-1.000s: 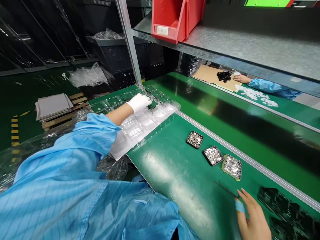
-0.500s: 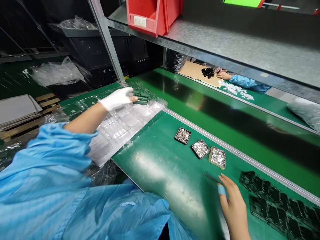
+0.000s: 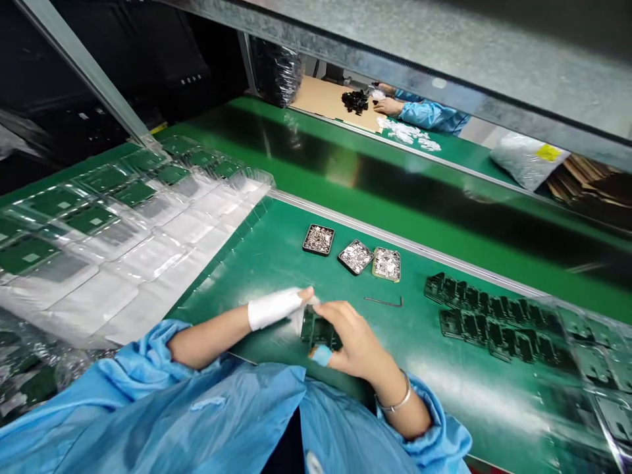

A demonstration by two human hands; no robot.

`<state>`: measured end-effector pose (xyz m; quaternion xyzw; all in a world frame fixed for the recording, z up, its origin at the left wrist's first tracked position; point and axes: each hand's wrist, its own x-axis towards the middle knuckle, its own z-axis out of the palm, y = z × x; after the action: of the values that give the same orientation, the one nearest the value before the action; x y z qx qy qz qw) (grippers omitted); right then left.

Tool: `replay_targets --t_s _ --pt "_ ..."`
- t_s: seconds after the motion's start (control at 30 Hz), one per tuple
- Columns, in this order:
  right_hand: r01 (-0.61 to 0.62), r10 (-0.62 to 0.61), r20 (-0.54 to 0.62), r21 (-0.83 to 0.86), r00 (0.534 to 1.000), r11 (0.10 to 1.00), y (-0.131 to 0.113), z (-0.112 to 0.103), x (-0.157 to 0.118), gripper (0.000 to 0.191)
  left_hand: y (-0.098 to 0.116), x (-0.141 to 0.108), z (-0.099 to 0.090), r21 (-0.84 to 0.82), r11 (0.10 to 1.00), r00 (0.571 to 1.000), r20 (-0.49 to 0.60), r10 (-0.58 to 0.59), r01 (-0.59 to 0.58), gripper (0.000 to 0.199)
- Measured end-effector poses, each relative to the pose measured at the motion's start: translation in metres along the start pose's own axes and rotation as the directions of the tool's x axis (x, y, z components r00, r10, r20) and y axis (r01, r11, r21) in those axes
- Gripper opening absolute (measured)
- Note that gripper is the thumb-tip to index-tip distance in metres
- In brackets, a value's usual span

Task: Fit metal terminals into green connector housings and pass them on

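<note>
In front of my body both hands close around dark green circuit boards point(image 3: 320, 329). My left hand point(image 3: 276, 308), in a white glove with bare fingertips, grips them from the left side. My right hand point(image 3: 353, 339), with a blue wrap on the thumb, grips them from the right; its fingers hide part of the boards. A thin L-shaped rod like a hex key point(image 3: 384, 301) lies on the green table beyond my right hand. Behind it sit small trays of shiny metal pieces: one apart point(image 3: 318, 239), two close together, a black one point(image 3: 355, 257) and a yellowish one point(image 3: 386, 264).
Clear plastic trays point(image 3: 162, 257) with green boards in some pockets spread across the left. Two rows of upright dark boards point(image 3: 494, 309) stand at right, beside another clear tray point(image 3: 592, 342). A metal shelf point(image 3: 395, 72) hangs overhead. Across the belt, a co-worker's hands point(image 3: 389, 106) handle small parts.
My left hand has brought boards from the left tray to the front of my body. My right hand has let go of the thin rod and moved left onto the boards. The view has turned right.
</note>
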<state>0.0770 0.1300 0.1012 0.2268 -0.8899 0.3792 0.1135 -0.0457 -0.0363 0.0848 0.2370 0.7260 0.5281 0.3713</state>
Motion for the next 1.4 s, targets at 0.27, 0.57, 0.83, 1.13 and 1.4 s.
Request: replay_targets --t_s 0.27,0.57,0.83,1.13,1.4 --pt "-0.379 0.378 -0.035 -0.125 0.925 0.917 0.037 0.014 -0.012 0.061 0.027 0.105 -0.060 0.744 0.667 0.934 -0.257 0.247 0.028 0.018" --pt "-0.376 0.374 -0.135 0.010 0.918 0.927 0.044 0.006 -0.021 0.055 0.020 0.132 -0.059 0.873 0.487 0.945 -0.181 0.271 0.027 0.019" --pt "-0.380 0.380 -0.209 0.042 0.901 0.924 0.049 0.009 -0.023 0.047 0.016 0.124 -0.074 0.770 0.638 0.948 -0.184 0.260 -0.026 0.027" --pt "-0.402 0.412 -0.241 0.090 0.879 0.911 0.052 0.010 -0.021 0.039 0.014 0.130 -0.076 0.843 0.535 0.924 -0.249 0.289 0.060 0.019" --pt "-0.403 0.415 -0.256 0.100 0.873 0.910 0.054 0.011 -0.022 0.037 0.008 0.137 -0.078 0.840 0.536 0.918 -0.270 0.291 0.077 0.022"
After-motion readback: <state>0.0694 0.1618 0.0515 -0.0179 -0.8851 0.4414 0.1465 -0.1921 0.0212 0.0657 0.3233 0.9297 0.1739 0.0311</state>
